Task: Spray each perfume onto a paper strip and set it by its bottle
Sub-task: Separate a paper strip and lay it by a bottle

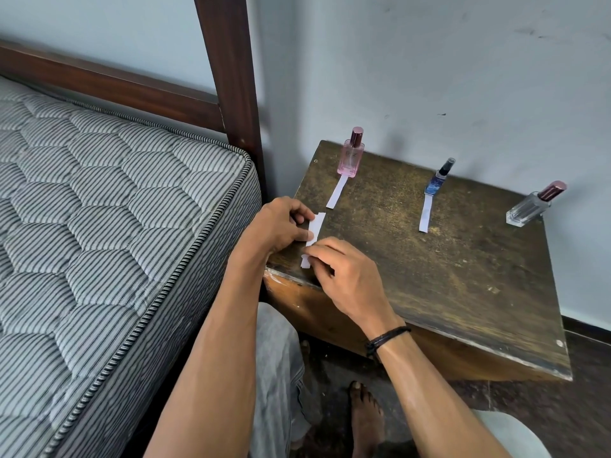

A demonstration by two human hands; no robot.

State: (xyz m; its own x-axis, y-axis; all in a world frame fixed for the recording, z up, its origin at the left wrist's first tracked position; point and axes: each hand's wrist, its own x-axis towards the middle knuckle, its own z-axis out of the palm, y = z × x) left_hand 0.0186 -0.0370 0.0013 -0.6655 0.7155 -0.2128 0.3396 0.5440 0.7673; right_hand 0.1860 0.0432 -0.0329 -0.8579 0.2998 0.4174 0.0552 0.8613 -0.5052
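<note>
Left grip (281, 226) and right grip (344, 276) both pinch the loose strips (316, 225) at the near-left corner of the surface (429, 276) | pink bottle (351, 155), first strip (336, 192) at its foot | blue bottle (438, 178), second strip (425, 213) at its foot | clear bottle (532, 206) far right, well apart from both grips | mattress (115, 209) close on the left

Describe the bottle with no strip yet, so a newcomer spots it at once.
Start at the worn wooden table beside the bed. Three perfume bottles stand along its far side; take the rightmost. Unlike the pink bottle and blue bottle, this clear bottle has no paper strip before it.
</note>
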